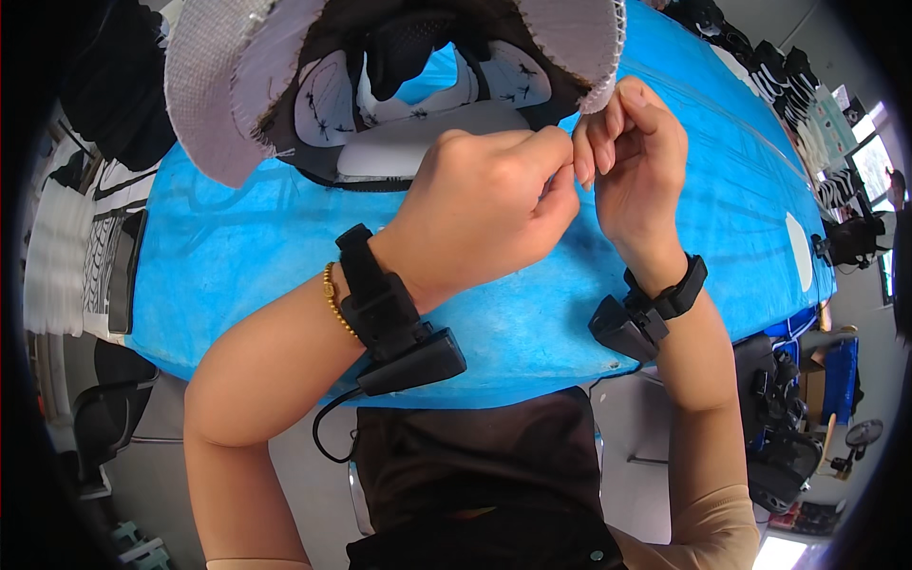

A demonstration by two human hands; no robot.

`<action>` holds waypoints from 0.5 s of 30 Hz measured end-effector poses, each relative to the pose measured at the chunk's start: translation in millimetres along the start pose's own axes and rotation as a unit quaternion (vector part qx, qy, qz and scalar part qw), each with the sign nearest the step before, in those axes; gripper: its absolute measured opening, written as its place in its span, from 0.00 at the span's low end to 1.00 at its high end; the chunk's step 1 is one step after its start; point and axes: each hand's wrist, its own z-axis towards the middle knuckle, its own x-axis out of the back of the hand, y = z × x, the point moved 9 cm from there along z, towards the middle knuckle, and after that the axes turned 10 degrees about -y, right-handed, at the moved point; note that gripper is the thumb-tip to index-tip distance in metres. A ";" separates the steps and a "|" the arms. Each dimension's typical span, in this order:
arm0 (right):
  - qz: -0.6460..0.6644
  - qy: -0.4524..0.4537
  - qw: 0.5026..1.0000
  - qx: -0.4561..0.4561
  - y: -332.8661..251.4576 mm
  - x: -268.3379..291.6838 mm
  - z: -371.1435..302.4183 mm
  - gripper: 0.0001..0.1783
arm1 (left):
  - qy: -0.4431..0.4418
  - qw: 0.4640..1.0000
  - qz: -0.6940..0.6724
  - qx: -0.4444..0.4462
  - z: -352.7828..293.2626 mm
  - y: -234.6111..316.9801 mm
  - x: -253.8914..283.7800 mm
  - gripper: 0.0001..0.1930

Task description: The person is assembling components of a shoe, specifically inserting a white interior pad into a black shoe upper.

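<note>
Both my hands are raised close together over the blue-covered table. My left hand (499, 204) is closed in a pinch, its fingertips turned toward the right hand; whatever sits between them is too small or hidden. My right hand (646, 161) has bent fingers drawn toward the thumb, right beside the left fingertips, and I cannot make out anything in it. Just beyond the hands stands a hollow padded piece (223, 104) with pale woven flaps, a dark lining and an opening. Inside it are white pads (328, 100) with black thread knots and a smooth white cushion (380, 154).
The blue table cover (275, 247) spreads under everything. A black device is strapped to each wrist, with a cable (323, 427) from the left one. Chairs (109, 408) stand at the left. Black and striped items (784, 81) lie at the far right; a small fan (863, 435) is lower right.
</note>
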 end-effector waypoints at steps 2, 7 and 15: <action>-0.011 -0.011 1.000 0.003 0.1 -1.3 -0.2 0.16 | 0.001 1.000 0.004 -0.004 -0.3 1.3 0.5 0.03; -0.035 0.001 0.999 0.007 0.0 -2.2 -3.0 0.16 | 0.007 1.000 0.011 -0.019 0.4 4.9 3.0 0.03; -0.028 0.014 0.999 0.012 1.2 -6.9 -4.5 0.16 | 0.019 0.999 0.014 -0.048 0.3 12.2 10.7 0.03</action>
